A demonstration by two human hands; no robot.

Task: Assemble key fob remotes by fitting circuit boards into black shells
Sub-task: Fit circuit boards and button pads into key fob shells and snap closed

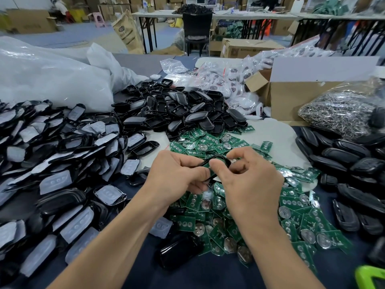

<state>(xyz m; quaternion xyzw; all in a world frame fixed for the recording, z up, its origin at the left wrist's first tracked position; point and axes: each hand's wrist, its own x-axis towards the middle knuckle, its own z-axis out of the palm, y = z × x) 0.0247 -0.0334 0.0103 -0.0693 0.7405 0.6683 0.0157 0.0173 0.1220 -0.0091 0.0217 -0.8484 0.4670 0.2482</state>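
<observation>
The black shell (217,157) is mostly hidden behind the fingers of the left hand (177,174) and right hand (248,178); what lies inside it cannot be told. A bright green object (369,277) is cut off at the near right corner.

Glossy black plastic shells (177,113); green boards (291,205), shiny metal discs

Green circuit boards (216,142), glossy black shells (177,109)

Assembly workshop: bulk shell heaps (177,109), stacked cartons (245,47) (folding tables (250,16) behind).
</observation>
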